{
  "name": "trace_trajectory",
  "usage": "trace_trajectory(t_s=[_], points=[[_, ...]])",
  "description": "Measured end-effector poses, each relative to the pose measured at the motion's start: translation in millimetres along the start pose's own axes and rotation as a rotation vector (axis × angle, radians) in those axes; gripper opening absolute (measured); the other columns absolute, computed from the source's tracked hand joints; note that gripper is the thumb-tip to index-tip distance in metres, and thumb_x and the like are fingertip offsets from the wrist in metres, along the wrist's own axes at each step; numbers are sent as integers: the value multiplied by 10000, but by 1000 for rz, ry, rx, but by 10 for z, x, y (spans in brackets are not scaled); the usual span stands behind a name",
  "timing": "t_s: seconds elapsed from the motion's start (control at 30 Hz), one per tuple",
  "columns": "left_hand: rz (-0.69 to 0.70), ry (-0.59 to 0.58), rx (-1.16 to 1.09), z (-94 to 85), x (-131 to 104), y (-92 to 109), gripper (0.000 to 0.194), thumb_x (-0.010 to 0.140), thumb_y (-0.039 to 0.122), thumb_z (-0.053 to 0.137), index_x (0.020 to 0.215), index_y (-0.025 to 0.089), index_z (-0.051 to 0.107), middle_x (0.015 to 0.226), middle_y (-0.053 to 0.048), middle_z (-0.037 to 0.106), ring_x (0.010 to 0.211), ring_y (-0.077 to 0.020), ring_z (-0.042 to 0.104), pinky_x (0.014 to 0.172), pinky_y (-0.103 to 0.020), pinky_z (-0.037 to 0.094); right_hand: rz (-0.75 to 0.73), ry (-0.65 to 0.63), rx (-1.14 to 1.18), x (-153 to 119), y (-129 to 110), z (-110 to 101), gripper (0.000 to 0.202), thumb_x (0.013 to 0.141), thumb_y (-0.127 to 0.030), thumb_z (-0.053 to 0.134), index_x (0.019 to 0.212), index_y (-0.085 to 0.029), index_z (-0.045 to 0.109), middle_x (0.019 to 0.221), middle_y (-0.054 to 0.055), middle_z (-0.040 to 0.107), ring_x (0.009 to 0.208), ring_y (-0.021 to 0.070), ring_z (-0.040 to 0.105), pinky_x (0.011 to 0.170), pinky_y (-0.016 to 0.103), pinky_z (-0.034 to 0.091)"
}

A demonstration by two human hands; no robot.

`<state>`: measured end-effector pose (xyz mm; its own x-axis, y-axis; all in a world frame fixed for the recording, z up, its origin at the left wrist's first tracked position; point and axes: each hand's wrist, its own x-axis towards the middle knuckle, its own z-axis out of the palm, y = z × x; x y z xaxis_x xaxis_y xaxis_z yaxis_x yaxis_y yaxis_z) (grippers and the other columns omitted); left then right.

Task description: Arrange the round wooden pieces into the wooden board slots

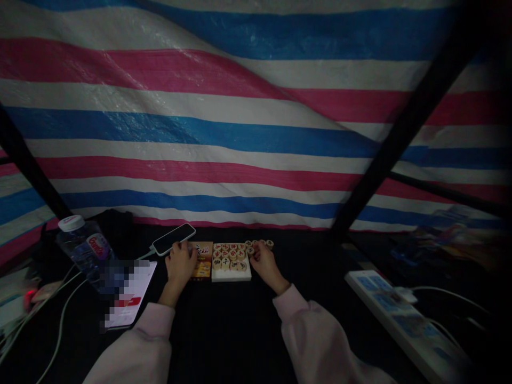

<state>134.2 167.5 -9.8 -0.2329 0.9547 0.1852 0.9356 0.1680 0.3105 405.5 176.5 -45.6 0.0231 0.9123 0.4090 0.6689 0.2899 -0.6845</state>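
A white tray point(231, 276) in front of me holds rows of round xiangqi pieces point(226, 255) with red and black characters. Against its left side lies a brown and orange printed box point(205, 261). My left hand point(182, 261) rests on the left part of this box, its fingers bent and a little apart. At the tray's right edge, my right hand point(264, 264) has its fingers pinched together at a xiangqi piece, which they partly hide. Several loose pieces point(270, 244) lie on the black surface just behind my right fingers.
A phone point(174, 239) on a cable lies behind my left hand. Further left are a lit tablet-like screen point(134, 298) and a clear bottle point(86, 248) with a white cap. A white power strip point(396, 314) with cables lies right. Striped sheeting point(224, 176) hangs behind.
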Motion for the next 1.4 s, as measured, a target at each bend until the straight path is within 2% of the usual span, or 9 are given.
trace_trajectory(t_s=[0.2, 0.3, 0.37, 0.53, 0.6, 0.77, 1.0, 1.27, 1.4], points=[[-7, -5, -6, -13, -3, 11, 424, 875, 416, 329, 1188, 176, 485, 1208, -158, 460, 1072, -307, 520, 861, -456, 402, 53, -74, -163, -41, -153, -129, 222, 699, -98, 491, 892, -207, 499, 873, 29, 563, 714, 144, 544, 602, 246, 423], [-10, -17, -11, -20, 0, 13, 426, 875, 413, 333, 1196, 177, 482, 1207, -156, 459, 1069, -306, 521, 866, -459, 398, 20, -56, -251, -66, -286, -206, 328, 653, -48, 483, 937, -212, 497, 981, 52, 544, 859, 168, 548, 658, 250, 428], [-11, -26, -16, -20, 2, 11, 430, 876, 415, 332, 1204, 179, 479, 1215, -155, 454, 1076, -307, 517, 872, -461, 395, -18, -44, -261, -78, -373, -241, 359, 632, -28, 464, 941, -209, 487, 996, 55, 529, 883, 167, 536, 679, 248, 426], [-6, -13, -12, -14, -1, 8, 437, 880, 415, 327, 1219, 180, 468, 1225, -154, 445, 1085, -309, 510, 877, -463, 396, -190, -156, -156, -111, -548, -285, 117, 724, -186, 528, 829, -212, 483, 863, 18, 543, 811, 156, 527, 707, 261, 424], [-6, -11, -13, -15, -4, 9, 436, 879, 414, 330, 1221, 180, 467, 1222, -153, 448, 1082, -304, 510, 877, -460, 396, -226, -185, -140, -129, -587, -290, 141, 711, -253, 587, 813, -214, 498, 886, 20, 557, 846, 165, 531, 728, 268, 421], [-16, -18, -8, -23, -1, 18, 432, 878, 406, 338, 1221, 180, 470, 1206, -150, 461, 1083, -299, 511, 884, -458, 391, -197, -249, -125, -148, -598, -293, 230, 640, -281, 681, 818, -226, 546, 914, 6, 584, 874, 172, 546, 747, 273, 416], [-6, -7, 7, -29, -11, 21, 431, 880, 409, 331, 1212, 178, 480, 1197, -153, 470, 1083, -298, 514, 875, -446, 398, -151, -326, -180, -131, -593, -307, 121, 684, -272, 640, 740, -222, 545, 790, -21, 607, 762, 147, 553, 665, 239, 382], [5, 5, -5, -19, -9, 13, 441, 882, 415, 322, 1221, 174, 469, 1190, -153, 469, 1083, -302, 515, 870, -453, 401, -210, -255, -128, -147, -645, -296, 91, 703, -214, 599, 767, -218, 533, 870, -1, 597, 823, 144, 556, 714, 241, 402], [-3, -7, 3, -20, -9, 15, 439, 881, 410, 329, 1225, 175, 466, 1204, -151, 456, 1073, -307, 518, 863, -452, 401, -204, -289, -95, -167, -660, -246, 106, 747, -294, 608, 809, -227, 553, 865, -2, 609, 831, 151, 572, 706, 246, 410]])
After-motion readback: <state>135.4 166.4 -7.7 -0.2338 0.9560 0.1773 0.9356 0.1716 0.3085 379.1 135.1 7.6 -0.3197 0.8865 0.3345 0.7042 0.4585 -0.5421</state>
